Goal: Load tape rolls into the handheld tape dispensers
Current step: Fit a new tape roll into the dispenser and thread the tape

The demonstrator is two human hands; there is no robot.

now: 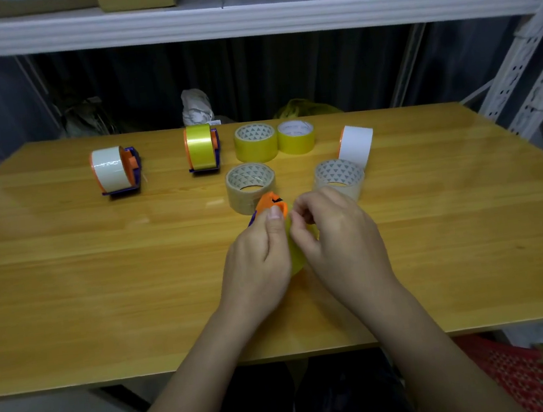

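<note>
Dispenser [268, 206] is gripped by the left hand [257, 256] while the yellow tape [296, 258] is pinched by the right hand [332, 229]; its end should be drawn out straight.

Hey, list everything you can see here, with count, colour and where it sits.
Loaded dispensers: 2, purple-orange; white roll far left, yellow roll centre back.
Held dispenser: 1, orange-purple with yellow tape, centre, in both hands.
Yellow rolls: 2, flat, back centre.
Tan rolls: 2, flat, mid-table.
White roll: 1, on edge, right back.
Table: 1, wooden.
Shelf: 1, white, above, with boxes.
Left hand: grips dispenser.
Right hand: pinching at the tape.
</note>
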